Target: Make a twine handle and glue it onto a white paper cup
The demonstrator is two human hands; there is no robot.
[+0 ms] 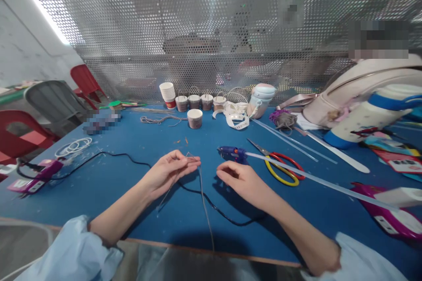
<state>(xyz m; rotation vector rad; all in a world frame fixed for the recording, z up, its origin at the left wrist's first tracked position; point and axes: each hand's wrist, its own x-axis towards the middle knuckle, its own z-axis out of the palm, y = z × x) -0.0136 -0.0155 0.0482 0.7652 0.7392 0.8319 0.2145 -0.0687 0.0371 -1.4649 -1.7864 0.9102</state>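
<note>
Beyond the hands (238,178), a perforated metal screen (198,17) rises behind the blue desk (148,140). Ahead and to their right stands a lidded pale-blue tumbler (262,96). Farther right, a cream-and-blue bottle (356,116) sits just in front of a pale bag (321,105), with a magenta power strip (400,224) nearer. Well left of the hands, red chairs (13,136) and a grey chair (54,101) stand past the desk.

Single head-worn view, facing forward and down, blue table (99,189) close below, mesh screen (204,17) beyond
</note>
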